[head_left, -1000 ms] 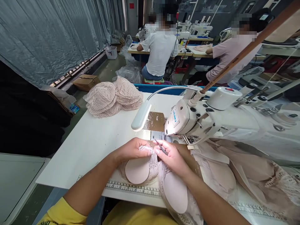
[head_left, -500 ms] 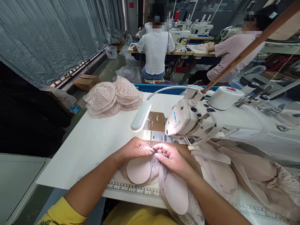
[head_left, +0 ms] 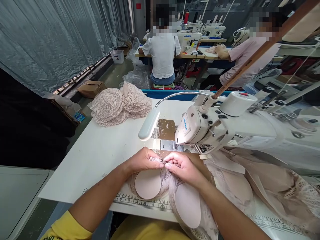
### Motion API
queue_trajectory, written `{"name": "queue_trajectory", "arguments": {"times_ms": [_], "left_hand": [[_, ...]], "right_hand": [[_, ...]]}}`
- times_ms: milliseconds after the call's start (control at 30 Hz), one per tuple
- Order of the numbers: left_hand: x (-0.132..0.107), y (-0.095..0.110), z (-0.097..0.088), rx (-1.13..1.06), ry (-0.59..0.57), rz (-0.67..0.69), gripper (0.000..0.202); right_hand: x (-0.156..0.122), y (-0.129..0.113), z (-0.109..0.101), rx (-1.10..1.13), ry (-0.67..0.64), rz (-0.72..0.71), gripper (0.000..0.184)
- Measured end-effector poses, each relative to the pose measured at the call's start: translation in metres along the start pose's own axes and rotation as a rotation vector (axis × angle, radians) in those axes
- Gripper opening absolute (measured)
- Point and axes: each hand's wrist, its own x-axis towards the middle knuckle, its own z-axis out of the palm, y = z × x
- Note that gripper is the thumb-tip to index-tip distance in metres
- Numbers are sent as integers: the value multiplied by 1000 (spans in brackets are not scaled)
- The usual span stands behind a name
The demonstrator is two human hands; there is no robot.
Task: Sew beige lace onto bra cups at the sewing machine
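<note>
A pale pink lace bra with two smooth oval cups lies at the front edge of the sewing table, its right cup hanging toward my lap. My left hand pinches the lace edge above the left cup. Close against it, my right hand is closed around small metal thread snips, whose tips meet the lace by my left thumb. My right fingers cover most of the tool. Just beyond both hands is the needle area of a white sewing machine.
A lamp on a bendable neck hangs over the machine bed. Stacked lace cups stand at the back left. More pink lace pieces lie right of my arm. A ruler strip runs along the front edge. Two people sit at machines beyond.
Both hands stay nearly in place over the lace. The snips have shifted slightly in my right fingers, and less of their length shows. The view has moved a little.
</note>
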Motion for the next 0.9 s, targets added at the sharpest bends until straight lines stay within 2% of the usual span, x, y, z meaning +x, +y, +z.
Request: {"name": "queue_trajectory", "arguments": {"times_ms": [167,267,367,467,533,600,667,733,800,900], "left_hand": [[3,-5,1,70,-29,3,39],[5,-10,-3,54,-52,-1,33],[2,-12,-13,7,-48,-21,32],[-8,-8,-23,25,-104,15,34],[-18,-3,-24,169,-153,37,36],[-27,4,-18,450,-117,22,33],[-36,9,-9,777,-40,-8,20],[-45,12,0,1007,-7,-15,11],[-57,13,3,1092,-10,16,12],[-80,9,-9,1121,72,39,11]], "right_hand": [[3,-4,9,-94,30,-30,12],[5,-5,9,-142,69,-20,15],[-6,-10,-8,-230,58,63,19],[-32,-18,-32,-483,68,144,35],[-53,-18,-42,-593,37,211,32],[-70,-12,-44,-681,-10,278,15],[-79,-4,-42,-726,-24,258,20],[-81,2,-37,-687,-8,192,28],[-77,-1,-33,-629,51,91,30],[-63,-17,-20,-542,100,12,31]]}}
